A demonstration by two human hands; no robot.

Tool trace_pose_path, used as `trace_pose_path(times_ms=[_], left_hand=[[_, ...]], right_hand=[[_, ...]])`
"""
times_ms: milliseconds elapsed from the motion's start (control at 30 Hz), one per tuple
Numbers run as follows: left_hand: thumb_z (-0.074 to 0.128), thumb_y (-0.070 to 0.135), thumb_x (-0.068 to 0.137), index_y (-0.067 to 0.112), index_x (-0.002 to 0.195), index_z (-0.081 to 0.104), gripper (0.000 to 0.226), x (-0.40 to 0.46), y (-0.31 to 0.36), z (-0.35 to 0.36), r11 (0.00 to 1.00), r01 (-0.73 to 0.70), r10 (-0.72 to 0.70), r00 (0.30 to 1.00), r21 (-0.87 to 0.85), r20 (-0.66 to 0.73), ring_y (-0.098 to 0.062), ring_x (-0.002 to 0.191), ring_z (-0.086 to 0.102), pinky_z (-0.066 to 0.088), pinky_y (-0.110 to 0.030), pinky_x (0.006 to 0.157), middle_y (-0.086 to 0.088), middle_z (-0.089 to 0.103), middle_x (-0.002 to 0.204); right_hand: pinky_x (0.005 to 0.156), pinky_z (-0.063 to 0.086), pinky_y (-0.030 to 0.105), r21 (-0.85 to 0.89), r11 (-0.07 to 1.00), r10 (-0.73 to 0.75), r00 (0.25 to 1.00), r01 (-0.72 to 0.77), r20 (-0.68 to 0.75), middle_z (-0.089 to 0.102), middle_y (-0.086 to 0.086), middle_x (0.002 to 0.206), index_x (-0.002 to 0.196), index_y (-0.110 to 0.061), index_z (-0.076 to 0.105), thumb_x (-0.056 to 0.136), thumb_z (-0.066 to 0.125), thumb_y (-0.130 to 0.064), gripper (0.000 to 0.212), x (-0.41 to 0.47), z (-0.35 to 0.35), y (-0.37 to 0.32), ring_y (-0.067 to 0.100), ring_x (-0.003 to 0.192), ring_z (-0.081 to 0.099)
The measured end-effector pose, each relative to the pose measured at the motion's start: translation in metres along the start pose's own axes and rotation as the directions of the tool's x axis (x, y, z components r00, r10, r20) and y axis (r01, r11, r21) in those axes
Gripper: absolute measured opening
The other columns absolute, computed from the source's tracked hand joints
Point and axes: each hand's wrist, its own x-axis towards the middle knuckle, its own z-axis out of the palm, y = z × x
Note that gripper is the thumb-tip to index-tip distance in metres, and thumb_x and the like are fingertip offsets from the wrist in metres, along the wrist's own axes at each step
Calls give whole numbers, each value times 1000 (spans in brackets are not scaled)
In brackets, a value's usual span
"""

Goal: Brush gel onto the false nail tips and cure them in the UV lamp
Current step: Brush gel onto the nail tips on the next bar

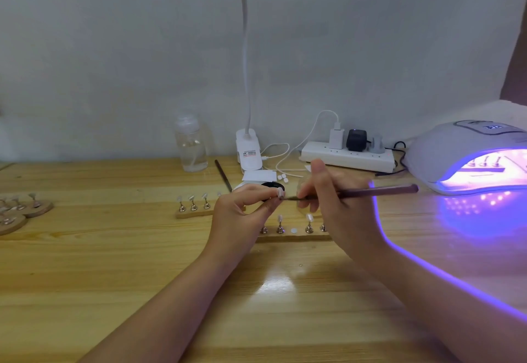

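Observation:
My left hand (242, 205) pinches a small stand with a pale nail tip (280, 193) on it, held above the table. My right hand (330, 194) grips a dark gel brush (370, 192), its tip touching that nail. Below my hands lies a wooden strip (293, 237) with metal stands and nail tips, one magnet spot bare. A second strip (194, 214) with three tipped stands sits to the left. The UV lamp (467, 154) glows violet at the right, with tipped stands inside it.
A black gel pot (272, 186) sits behind my left hand. A clear bottle (192, 145), a clip desk lamp (248, 148), a power strip (348, 158) and a spare brush (222, 175) stand along the wall. Round wooden stands (25, 210) lie far left.

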Motion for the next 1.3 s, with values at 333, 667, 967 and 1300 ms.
trace_pose_path(times_ms=[333, 667, 967, 1300], left_hand=[[71, 5, 73, 31, 75, 70, 26, -1, -1, -1, 1000, -6, 6, 1000, 7, -3, 0, 82, 62, 45, -11, 79, 16, 68, 76], [71, 5, 73, 27, 78, 71, 23, 0, 0, 0, 1000, -8, 8, 1000, 18, -6, -1, 80, 62, 44, -10, 77, 12, 68, 79], [71, 5, 73, 27, 80, 71, 24, 0, -1, 0, 1000, -24, 24, 1000, 15, -9, 0, 79, 62, 44, -10, 76, 13, 67, 78], [71, 4, 73, 30, 77, 70, 27, 0, 1, 0, 999, -16, 16, 1000, 30, -7, 0, 79, 62, 44, -10, 77, 14, 67, 78]], right_hand=[[50, 45, 17, 26, 1000, 2, 999, -1, -33, 59, 1, 48, 55, -19, 62, 87, 40, -43, 45, 1, 1, -1, 5, 45, 56], [54, 47, 20, -36, 999, -35, 999, 33, -40, 62, -6, 53, 59, -20, 64, 89, 41, -40, 43, 2, 2, 1, 4, 51, 59], [54, 50, 28, -26, 1000, -3, 1000, 2, -21, 62, -4, 53, 61, -12, 65, 91, 45, -36, 43, 1, 2, 0, 5, 52, 59], [51, 48, 27, 52, 994, 98, 994, -96, -39, 61, 6, 51, 55, -12, 63, 90, 44, -34, 45, 0, 3, 0, 8, 47, 58]])
